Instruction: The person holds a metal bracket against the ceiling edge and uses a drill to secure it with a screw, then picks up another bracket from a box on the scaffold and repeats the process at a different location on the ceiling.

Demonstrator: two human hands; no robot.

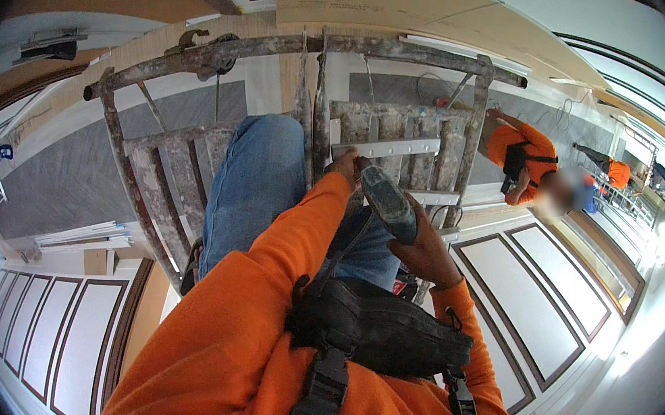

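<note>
Upright between my arms is a long, rounded, dark blue-green object (389, 201) with a scuffed grey face; its kind cannot be told. My right hand (420, 255) is closed around its lower end, with part of the fingers hidden behind it. My left hand (348, 167) is closed at its upper end, beside the left end of a pale metal rung (395, 148); what the fingers hold is hidden. Two more rungs show below, partly covered by my right arm. My jeans-clad left knee (262, 154) rises to the left of my hands, over a paint-spattered scaffold platform (155, 177).
A rusty scaffold rail (267, 48) runs across the far side, with a clamp (225, 53) on it. To the right, a person in orange (521, 155) bends beside the scaffold. White strips (84, 237) lie stacked at left. A black bag (377, 324) hangs across my front.
</note>
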